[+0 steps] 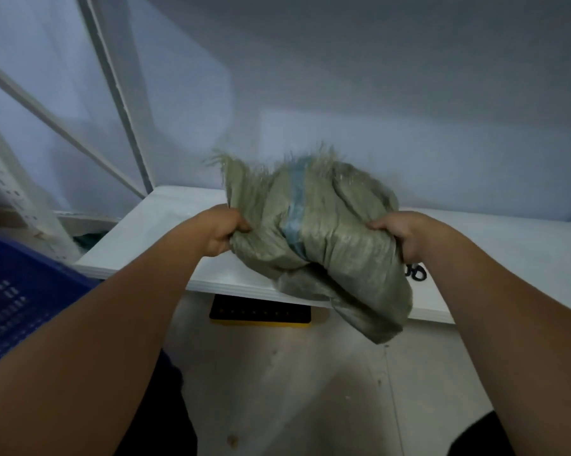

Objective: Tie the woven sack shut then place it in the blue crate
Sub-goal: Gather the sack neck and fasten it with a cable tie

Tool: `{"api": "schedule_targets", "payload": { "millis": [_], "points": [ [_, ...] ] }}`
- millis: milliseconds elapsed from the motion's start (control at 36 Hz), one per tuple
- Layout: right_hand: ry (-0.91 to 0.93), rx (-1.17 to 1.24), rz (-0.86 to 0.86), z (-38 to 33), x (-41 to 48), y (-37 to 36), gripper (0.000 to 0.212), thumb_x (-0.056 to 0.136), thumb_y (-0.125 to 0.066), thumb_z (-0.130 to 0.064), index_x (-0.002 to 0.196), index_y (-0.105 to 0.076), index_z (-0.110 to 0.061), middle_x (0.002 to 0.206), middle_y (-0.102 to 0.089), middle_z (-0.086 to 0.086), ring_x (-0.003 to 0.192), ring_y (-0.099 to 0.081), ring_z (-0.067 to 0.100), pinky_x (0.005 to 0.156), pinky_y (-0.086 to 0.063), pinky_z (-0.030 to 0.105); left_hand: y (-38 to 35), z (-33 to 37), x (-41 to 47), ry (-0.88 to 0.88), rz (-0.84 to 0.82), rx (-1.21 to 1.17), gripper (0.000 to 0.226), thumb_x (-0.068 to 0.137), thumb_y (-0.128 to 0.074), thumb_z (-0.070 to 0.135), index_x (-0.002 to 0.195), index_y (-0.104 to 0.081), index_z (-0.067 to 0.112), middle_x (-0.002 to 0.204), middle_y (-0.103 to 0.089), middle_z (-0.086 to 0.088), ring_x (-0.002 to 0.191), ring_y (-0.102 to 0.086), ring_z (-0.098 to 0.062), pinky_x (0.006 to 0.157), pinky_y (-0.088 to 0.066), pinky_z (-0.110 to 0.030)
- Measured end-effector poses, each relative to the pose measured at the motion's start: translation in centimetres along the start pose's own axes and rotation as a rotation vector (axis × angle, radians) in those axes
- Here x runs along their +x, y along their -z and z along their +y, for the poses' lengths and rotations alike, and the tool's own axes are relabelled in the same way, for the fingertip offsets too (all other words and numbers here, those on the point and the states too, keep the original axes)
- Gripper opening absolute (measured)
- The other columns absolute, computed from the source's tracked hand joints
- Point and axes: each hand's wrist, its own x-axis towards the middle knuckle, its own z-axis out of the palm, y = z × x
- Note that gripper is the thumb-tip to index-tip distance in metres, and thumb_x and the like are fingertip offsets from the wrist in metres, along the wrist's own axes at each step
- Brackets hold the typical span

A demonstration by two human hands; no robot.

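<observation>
A grey-green woven sack (330, 238) with a pale blue stripe and a frayed upper edge is held over the front edge of a white table (152, 238). My left hand (223, 230) grips its left side and my right hand (397, 233) grips its right side, both fists closed on the cloth. The sack's lower end droops below the table edge. A blue crate (17, 291) with slotted walls stands low at the left, beside my left forearm.
A small black object (416, 272) lies on the table just behind my right wrist. A black and yellow item (261, 312) sits on the floor under the table. White shelf posts (119, 93) rise at the left against the wall.
</observation>
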Motion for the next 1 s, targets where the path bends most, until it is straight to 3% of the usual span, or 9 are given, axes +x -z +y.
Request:
{"api": "schedule_targets", "payload": {
  "millis": [139,250,361,444,528,722,778,861,1000],
  "points": [
    [0.165,-0.248,0.324,1.4,1.5,0.4,0.053,0.085,-0.071,-0.016,0.132,-0.055,0.004,0.124,-0.062,0.021,0.106,-0.063,0.037,0.095,-0.055,0.045,1.1,-0.8,0.3,-0.013,0.179,0.083,0.042,0.082,-0.04,-0.02,0.117,-0.06,-0.006,0.102,-0.065,-0.019,0.086,-0.063,-0.035,0.076,-0.057,-0.041],
    [0.265,-0.003,0.249,0.5,1.1,0.3,0.055,0.083,-0.074,-0.004,0.134,-0.055,0.0,0.124,-0.062,0.015,0.109,-0.062,0.035,0.099,-0.052,0.049,0.7,0.3,-0.1,-0.076,0.312,-0.054,0.046,0.082,-0.04,-0.013,0.125,-0.057,-0.008,0.082,-0.059,-0.014,0.07,-0.059,-0.026,0.057,-0.052,-0.029],
    [0.319,0.371,0.118,-0.2,0.1,0.0,0.071,0.071,-0.086,-0.021,0.134,-0.057,-0.007,0.115,-0.07,0.013,0.1,-0.07,0.032,0.085,-0.058,0.051,0.7,0.9,0.0,-0.11,0.302,-0.267,0.046,0.082,-0.053,0.019,0.126,-0.061,0.007,0.105,-0.071,-0.015,0.084,-0.07,-0.029,0.056,-0.057,-0.032],
    [0.264,0.469,-0.023,-0.4,-0.5,0.1,0.045,0.082,-0.076,-0.046,0.117,-0.07,-0.018,0.102,-0.078,0.007,0.092,-0.074,0.026,0.075,-0.058,0.04,0.9,0.6,0.0,-0.11,0.263,-0.292,0.059,0.081,-0.072,0.039,0.13,-0.059,0.009,0.11,-0.071,-0.008,0.085,-0.072,-0.026,0.06,-0.058,-0.032],
    [0.217,0.418,-0.027,-0.4,-0.5,0.5,0.031,0.094,-0.064,-0.039,0.113,-0.069,-0.015,0.1,-0.076,0.008,0.09,-0.071,0.026,0.072,-0.054,0.037,0.5,0.3,0.3,-0.132,0.309,-0.202,0.053,0.088,-0.074,0.025,0.132,-0.056,0.001,0.105,-0.067,-0.01,0.072,-0.064,-0.018,0.053,-0.051,-0.025],
    [0.009,0.048,0.106,1.2,2.1,1.5,0.028,0.095,-0.058,0.001,0.122,-0.056,0.009,0.109,-0.064,0.02,0.096,-0.064,0.035,0.084,-0.054,0.053,1.5,-0.5,1.2,-0.062,0.432,-0.063,0.048,0.085,-0.074,0.007,0.129,-0.058,0.0,0.117,-0.066,-0.016,0.101,-0.065,-0.036,0.086,-0.055,-0.043],
    [0.064,0.1,0.183,1.4,3.5,2.2,0.041,0.086,-0.065,0.005,0.126,-0.057,0.009,0.115,-0.066,0.02,0.105,-0.065,0.035,0.093,-0.054,0.055,1.9,-0.5,1.7,-0.074,0.458,-0.097,0.047,0.081,-0.077,0.008,0.125,-0.061,0.0,0.116,-0.068,-0.018,0.1,-0.067,-0.036,0.09,-0.056,-0.052],
    [0.184,0.365,0.317,0.6,3.0,2.2,0.027,0.078,-0.066,0.014,0.102,-0.065,0.002,0.108,-0.068,0.02,0.099,-0.067,0.034,0.088,-0.056,0.055,2.2,-0.4,2.3,-0.121,0.524,-0.047,0.036,0.08,-0.077,0.013,0.113,-0.067,0.003,0.11,-0.071,-0.015,0.097,-0.068,-0.034,0.09,-0.057,-0.05],
    [0.035,0.184,0.204,0.7,2.5,1.4,0.028,0.088,-0.067,-0.002,0.115,-0.062,0.002,0.105,-0.066,0.018,0.093,-0.065,0.032,0.077,-0.056,0.047,1.5,-0.7,1.6,-0.185,0.536,0.101,0.028,0.082,-0.073,0.02,0.104,-0.067,0.004,0.102,-0.069,-0.015,0.095,-0.067,-0.033,0.089,-0.058,-0.043]
  ]
}}
